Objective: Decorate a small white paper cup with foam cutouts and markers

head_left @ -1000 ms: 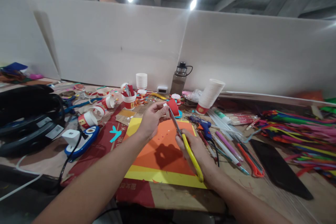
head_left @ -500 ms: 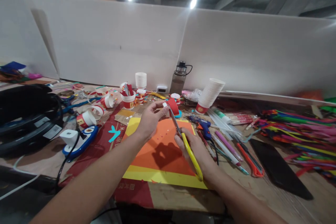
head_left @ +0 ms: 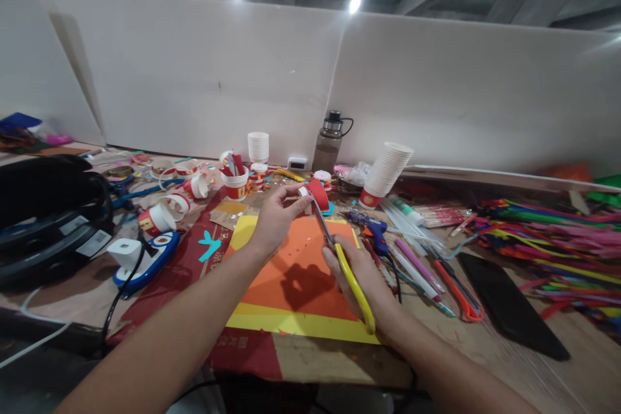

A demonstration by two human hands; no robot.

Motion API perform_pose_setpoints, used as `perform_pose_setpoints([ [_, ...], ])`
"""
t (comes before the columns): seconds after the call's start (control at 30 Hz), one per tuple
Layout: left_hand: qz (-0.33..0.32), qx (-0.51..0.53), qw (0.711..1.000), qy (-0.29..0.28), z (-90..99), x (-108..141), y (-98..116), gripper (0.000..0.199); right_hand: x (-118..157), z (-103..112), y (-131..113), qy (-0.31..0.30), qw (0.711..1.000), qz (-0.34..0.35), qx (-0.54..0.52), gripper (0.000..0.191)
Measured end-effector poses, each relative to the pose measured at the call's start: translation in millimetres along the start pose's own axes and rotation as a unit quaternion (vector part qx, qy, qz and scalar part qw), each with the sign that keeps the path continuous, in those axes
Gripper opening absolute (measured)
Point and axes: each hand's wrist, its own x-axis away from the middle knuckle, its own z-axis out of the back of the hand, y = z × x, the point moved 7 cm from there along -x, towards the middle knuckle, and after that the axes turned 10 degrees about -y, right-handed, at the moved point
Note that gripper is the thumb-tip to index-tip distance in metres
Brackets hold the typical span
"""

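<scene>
My left hand (head_left: 277, 215) pinches a cut red paper cup piece (head_left: 317, 195) with a white edge, held up over the paper. My right hand (head_left: 356, 272) is closed around the yellow handles of a pair of scissors (head_left: 345, 265). The scissor blades point up and away, with their tips at the edge of the cup piece; whether they are cutting into it I cannot tell. Below both hands lies an orange sheet (head_left: 272, 286) on a yellow sheet (head_left: 252, 321), with small red scraps on the orange one. My hands' shadow falls on the orange sheet.
A glue gun (head_left: 372, 229), pens (head_left: 420, 265), a black phone (head_left: 512, 304) and colourful pipe cleaners (head_left: 557, 239) lie to the right. Stacked paper cups (head_left: 385, 174) and a bottle (head_left: 328, 142) stand behind. On the left are a blue power strip (head_left: 150, 270) and cut cups (head_left: 158, 218).
The camera view has shifted slightly. My left hand still holds the cup piece, which has turned a little so more of its white edge shows. The scissors stay at it.
</scene>
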Motion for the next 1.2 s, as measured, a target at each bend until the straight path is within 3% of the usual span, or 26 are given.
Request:
perform_pose_setpoints([
  [0.73,-0.009,-0.065,0.998,-0.010,-0.8,-0.1,2.5,0.040,0.0,-3.8,0.1,-0.007,1.000,0.000,-0.023,0.028],
  [1.2,-0.003,-0.095,0.995,0.002,6.1,-2.1,-3.0,0.043,2.2,-12.2,0.1,-0.033,0.987,-0.057,-0.144,0.032],
])
